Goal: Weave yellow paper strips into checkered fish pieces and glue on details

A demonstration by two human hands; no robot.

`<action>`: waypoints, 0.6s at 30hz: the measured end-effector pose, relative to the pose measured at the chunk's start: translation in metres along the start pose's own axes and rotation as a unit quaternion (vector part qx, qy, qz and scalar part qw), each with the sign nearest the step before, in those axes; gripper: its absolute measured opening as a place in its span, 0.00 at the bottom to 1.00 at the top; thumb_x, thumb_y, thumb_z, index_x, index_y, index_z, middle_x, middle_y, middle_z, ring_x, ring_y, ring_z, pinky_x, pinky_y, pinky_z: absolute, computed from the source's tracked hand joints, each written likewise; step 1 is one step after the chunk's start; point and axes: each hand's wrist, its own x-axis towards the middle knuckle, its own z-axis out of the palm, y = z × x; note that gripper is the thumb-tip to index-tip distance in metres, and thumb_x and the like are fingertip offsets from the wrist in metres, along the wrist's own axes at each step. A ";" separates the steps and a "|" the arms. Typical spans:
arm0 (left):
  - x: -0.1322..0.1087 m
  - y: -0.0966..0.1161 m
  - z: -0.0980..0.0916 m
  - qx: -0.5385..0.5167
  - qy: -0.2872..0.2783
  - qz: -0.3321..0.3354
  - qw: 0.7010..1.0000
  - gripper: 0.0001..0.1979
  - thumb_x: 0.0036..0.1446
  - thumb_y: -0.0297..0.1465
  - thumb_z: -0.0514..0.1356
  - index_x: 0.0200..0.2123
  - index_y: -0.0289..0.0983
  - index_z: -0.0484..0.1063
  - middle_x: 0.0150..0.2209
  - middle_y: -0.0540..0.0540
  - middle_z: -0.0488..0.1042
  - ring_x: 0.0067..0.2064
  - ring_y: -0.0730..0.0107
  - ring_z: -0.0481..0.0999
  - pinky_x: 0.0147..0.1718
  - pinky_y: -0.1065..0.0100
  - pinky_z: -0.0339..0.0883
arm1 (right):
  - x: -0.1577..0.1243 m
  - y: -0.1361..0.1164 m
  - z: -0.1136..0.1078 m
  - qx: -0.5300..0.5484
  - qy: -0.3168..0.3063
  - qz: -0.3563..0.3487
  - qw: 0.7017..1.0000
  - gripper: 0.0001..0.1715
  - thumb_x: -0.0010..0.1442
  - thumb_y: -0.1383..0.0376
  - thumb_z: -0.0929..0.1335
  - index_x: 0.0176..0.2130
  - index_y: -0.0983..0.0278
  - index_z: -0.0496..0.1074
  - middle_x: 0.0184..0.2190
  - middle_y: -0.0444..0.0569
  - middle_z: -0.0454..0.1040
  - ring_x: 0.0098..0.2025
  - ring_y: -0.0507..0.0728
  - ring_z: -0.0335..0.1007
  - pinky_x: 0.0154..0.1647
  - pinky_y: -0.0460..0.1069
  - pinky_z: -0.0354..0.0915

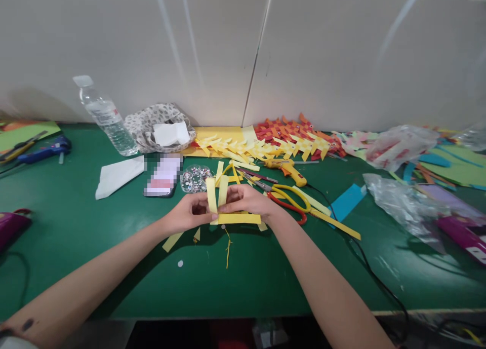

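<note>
Your left hand [189, 213] and right hand [248, 201] meet mid-table, both pinched closed on the yellow strips [222, 191]. Two of these stand between your thumbs, long axis 12 to 6. The cross strip [240, 219] runs 9 to 3 beneath the right hand, free end at 3 o'clock. The right fingers are nearer the crossing. Scissors [290, 199] lie just beside that hand, at 3 o'clock

A green surface [76, 237] runs along 2 pale wall panels [152, 45] that meet at a seam [256, 60], streaked with light.
</note>
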 end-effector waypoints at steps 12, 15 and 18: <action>0.002 0.001 0.000 0.010 0.026 -0.010 1.000 0.17 0.47 0.31 0.65 0.42 0.35 0.68 0.24 0.50 0.73 0.23 0.76 0.70 0.20 0.76 0.61 | 0.001 0.002 -0.001 0.005 0.017 -0.009 1.000 0.18 0.37 0.66 0.77 0.30 0.65 0.72 0.27 0.42 0.76 0.29 0.49 0.72 0.34 0.45 0.67; 0.003 0.001 -0.001 0.038 0.040 -0.026 0.998 0.13 0.45 0.31 0.65 0.35 0.35 0.70 0.19 0.53 0.69 0.18 0.80 0.63 0.15 0.78 0.56 | 0.002 0.002 -0.001 0.017 0.022 -0.006 1.000 0.18 0.37 0.66 0.77 0.30 0.65 0.71 0.26 0.42 0.76 0.28 0.49 0.72 0.32 0.44 0.66; 0.003 0.000 -0.002 0.059 0.032 -0.039 0.997 0.08 0.46 0.32 0.65 0.29 0.35 0.71 0.19 0.53 0.68 0.17 0.80 0.63 0.15 0.77 0.59 | 0.001 0.001 -0.001 0.022 0.024 -0.004 0.999 0.18 0.37 0.65 0.77 0.30 0.65 0.70 0.25 0.41 0.75 0.26 0.48 0.71 0.31 0.44 0.65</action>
